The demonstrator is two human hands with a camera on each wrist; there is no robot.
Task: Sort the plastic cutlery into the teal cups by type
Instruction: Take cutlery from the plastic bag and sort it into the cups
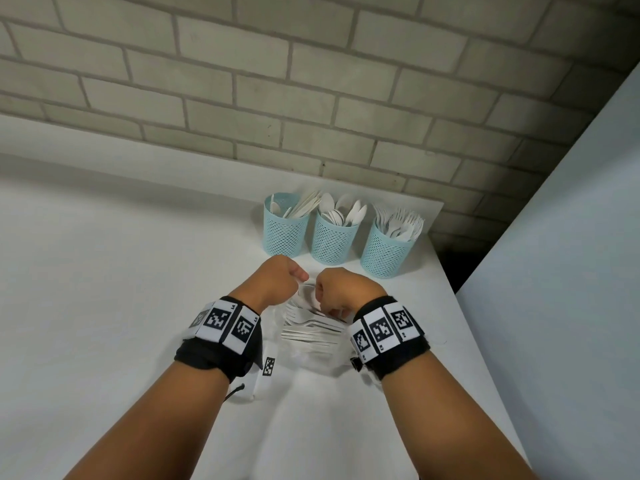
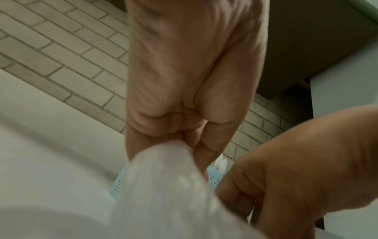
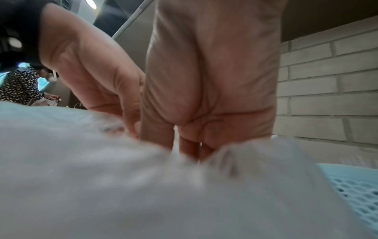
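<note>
The white table carries three teal mesh cups at my one o'clock: the left cup with knives, the middle cup with spoons, the right cup with forks. At twelve o'clock lies a clear plastic bag of white forks. My left hand and right hand each pinch its top edge, fingers curled.
</note>
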